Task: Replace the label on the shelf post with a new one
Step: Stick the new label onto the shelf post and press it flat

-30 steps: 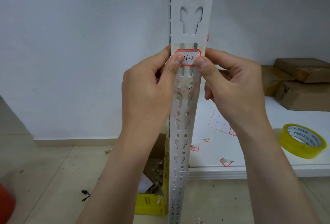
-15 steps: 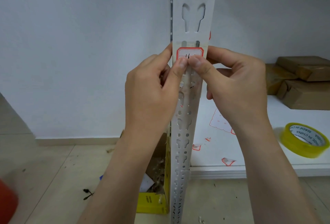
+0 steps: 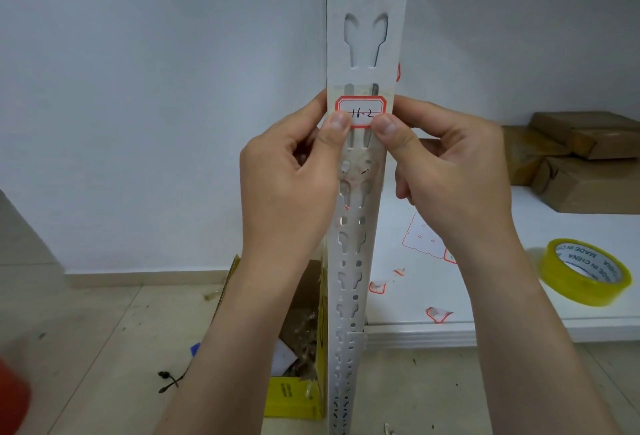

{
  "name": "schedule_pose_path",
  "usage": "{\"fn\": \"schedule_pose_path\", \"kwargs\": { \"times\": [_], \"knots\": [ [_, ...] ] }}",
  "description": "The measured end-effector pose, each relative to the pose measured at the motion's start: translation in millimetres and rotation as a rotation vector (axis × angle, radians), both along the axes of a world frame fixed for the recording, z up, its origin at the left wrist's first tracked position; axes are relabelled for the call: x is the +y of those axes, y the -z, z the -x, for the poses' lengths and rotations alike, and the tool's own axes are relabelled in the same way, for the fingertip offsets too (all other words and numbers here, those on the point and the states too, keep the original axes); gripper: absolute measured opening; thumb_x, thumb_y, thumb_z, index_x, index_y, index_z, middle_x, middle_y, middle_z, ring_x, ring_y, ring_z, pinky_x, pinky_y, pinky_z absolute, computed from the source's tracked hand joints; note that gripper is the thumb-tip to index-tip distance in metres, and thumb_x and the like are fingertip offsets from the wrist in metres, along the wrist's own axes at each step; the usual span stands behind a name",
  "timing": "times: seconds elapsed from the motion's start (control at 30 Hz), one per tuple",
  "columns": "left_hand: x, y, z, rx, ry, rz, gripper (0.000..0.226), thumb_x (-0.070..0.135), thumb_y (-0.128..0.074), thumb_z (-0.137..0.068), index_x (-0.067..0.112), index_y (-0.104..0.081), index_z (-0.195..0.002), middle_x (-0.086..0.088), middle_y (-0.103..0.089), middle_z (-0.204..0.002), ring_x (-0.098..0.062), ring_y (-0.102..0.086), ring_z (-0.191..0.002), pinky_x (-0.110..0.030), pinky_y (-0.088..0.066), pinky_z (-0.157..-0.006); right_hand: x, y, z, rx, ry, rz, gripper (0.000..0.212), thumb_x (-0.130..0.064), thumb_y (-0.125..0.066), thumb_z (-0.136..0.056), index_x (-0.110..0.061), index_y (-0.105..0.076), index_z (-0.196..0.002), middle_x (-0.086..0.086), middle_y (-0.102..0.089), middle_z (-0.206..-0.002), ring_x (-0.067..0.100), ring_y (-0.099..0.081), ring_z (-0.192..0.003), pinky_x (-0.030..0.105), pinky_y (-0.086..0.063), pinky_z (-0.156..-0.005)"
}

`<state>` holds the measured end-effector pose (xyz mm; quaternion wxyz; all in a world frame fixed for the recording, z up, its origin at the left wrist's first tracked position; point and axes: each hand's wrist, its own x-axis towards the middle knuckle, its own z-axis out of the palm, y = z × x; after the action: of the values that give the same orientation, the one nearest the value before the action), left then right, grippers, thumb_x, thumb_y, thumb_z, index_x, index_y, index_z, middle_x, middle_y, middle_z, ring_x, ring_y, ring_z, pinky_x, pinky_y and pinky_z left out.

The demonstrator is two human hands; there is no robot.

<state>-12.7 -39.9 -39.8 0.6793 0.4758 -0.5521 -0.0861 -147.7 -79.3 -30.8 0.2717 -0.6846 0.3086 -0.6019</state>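
Fingers of the left hand and right hand clamped on the shelf post at the centre of the frame, thumbs in front, the rest curled behind, probably to give the thumbs something to press against. Both thumb tips on the lower corners of the red-bordered label, marked 11-2, flat on the post's face just above mid-frame, seemingly under a clear strip of tape; likely a smoothing-down of the new label, with the writing left uncovered for a check on level. Yellow tape roll at the right edge on the white shelf, torn label scraps lower centre-right, both within easy reach
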Motion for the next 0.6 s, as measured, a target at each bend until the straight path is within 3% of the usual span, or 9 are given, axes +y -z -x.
{"fn": "schedule_pose_path", "kwargs": {
  "times": [0.1,0.2,0.3,0.4,0.5,0.6],
  "knots": [
    [-1,1,4,0.1,0.014,0.002,0.03,0.022,-0.061,-0.104,0.015,-0.072,-0.131,0.003,-0.082,-0.1,-0.012,-0.076,-0.089,-0.02,-0.062,-0.072,1,-1,0,-0.033,0.016,-0.024,0.016,-0.025,-0.071,-0.098,-0.034,-0.075,-0.111,-0.024,-0.072,-0.069,0.006,-0.052,-0.041,0.012,-0.042,-0.042],
    [-3,0,6,0.176,0.029,0.001,0.028,0.027,-0.061,-0.104,0.016,-0.077,-0.124,0.006,-0.082,-0.089,-0.002,-0.073,-0.078,-0.017,-0.058,-0.066,4,-3,-4,-0.074,0.039,-0.067,0.009,-0.031,-0.07,-0.098,-0.03,-0.078,-0.103,-0.028,-0.063,-0.051,0.003,-0.052,-0.038,0.01,-0.04,-0.041],
    [-3,-5,7,0.202,0.047,-0.009,0.026,0.033,-0.063,-0.102,0.018,-0.082,-0.112,-0.005,-0.078,-0.077,-0.003,-0.063,-0.067,-0.023,-0.054,-0.059,6,-5,-8,-0.144,0.046,-0.135,0.018,-0.036,-0.07,-0.097,-0.022,-0.082,-0.099,-0.025,-0.061,-0.048,-0.005,-0.056,-0.04,0.007,-0.04,-0.042],
    [-3,-7,8,0.22,0.021,-0.019,0.028,0.036,-0.064,-0.101,0.017,-0.083,-0.108,0.003,-0.073,-0.064,0.002,-0.059,-0.059,-0.011,-0.046,-0.053,7,-5,-13,-0.156,0.076,-0.132,0.023,-0.041,-0.071,-0.095,-0.022,-0.084,-0.099,-0.026,-0.063,-0.053,-0.01,-0.058,-0.046,0.003,-0.042,-0.049],
    [-2,-8,11,0.151,-0.037,-0.011,0.03,0.039,-0.06,-0.103,0.02,-0.083,-0.107,-0.003,-0.071,-0.064,-0.009,-0.055,-0.059,-0.014,-0.043,-0.052,8,-4,-16,-0.12,0.106,-0.102,0.023,-0.042,-0.069,-0.097,-0.024,-0.084,-0.101,-0.029,-0.059,-0.049,-0.011,-0.057,-0.046,0.003,-0.041,-0.05],
    [0,-9,12,0.093,-0.077,-0.013,0.036,0.038,-0.056,-0.106,0.019,-0.08,-0.087,0.006,-0.055,-0.049,-0.001,-0.043,-0.048,-0.011,-0.033,-0.047,8,-5,-16,-0.06,0.127,-0.052,0.022,-0.039,-0.065,-0.101,-0.025,-0.082,-0.101,-0.032,-0.055,-0.046,-0.011,-0.058,-0.047,0.003,-0.04,-0.05]
  ]
}}
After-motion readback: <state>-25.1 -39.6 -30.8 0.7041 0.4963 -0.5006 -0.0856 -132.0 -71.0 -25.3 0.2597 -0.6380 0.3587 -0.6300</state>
